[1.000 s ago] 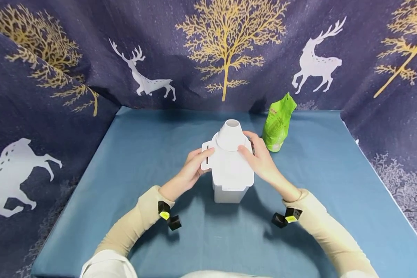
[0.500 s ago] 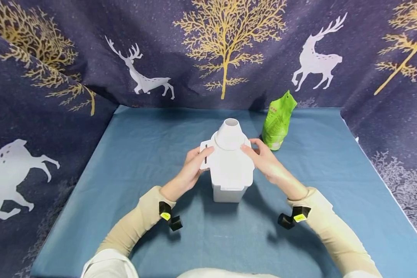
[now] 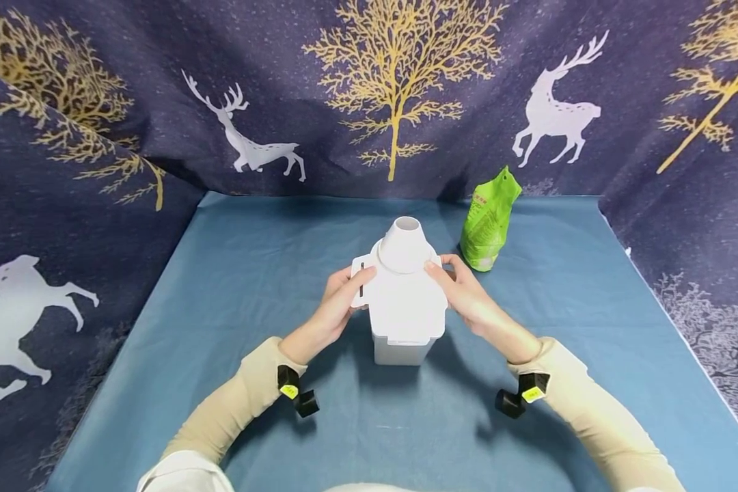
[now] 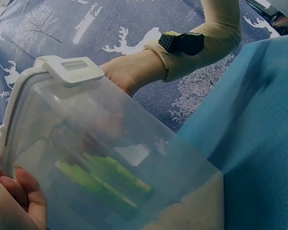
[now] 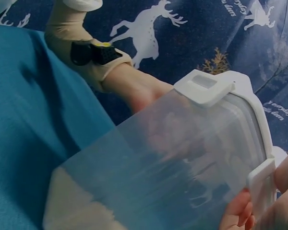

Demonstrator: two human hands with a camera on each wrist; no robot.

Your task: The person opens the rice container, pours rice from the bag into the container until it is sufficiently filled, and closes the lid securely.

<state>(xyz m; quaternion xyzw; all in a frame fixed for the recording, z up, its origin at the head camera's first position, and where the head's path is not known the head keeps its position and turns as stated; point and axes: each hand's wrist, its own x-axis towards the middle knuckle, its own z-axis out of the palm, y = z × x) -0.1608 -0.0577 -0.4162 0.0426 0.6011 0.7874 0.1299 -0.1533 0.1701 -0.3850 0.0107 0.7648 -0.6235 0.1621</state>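
Observation:
A translucent storage container (image 3: 400, 353) with a white lid (image 3: 406, 311) stands in the middle of the table. On the lid's far part sits a white cone-shaped piece (image 3: 404, 249), open at its top. My left hand (image 3: 332, 304) holds the lid's left edge, thumb over the slotted clip (image 3: 358, 294), fingers beneath. Opposite it, my right hand (image 3: 467, 294) grips the right edge, its thumb on the lid beside the cone. The right wrist view shows my right fingers (image 5: 237, 206) curled by a side clip (image 5: 261, 182). Pale contents (image 4: 187, 213) lie in the container's bottom.
A green bag (image 3: 487, 225) stands upright behind my right hand, at the back right of the blue-covered table (image 3: 258, 260). A dark cloth with deer and tree prints (image 3: 400, 102) hangs behind and along the sides.
My right hand's fingers have drawn back from the far right edge of the lid, and its wrist has shifted slightly outward. My left hand keeps its hold, and the container stays in place.

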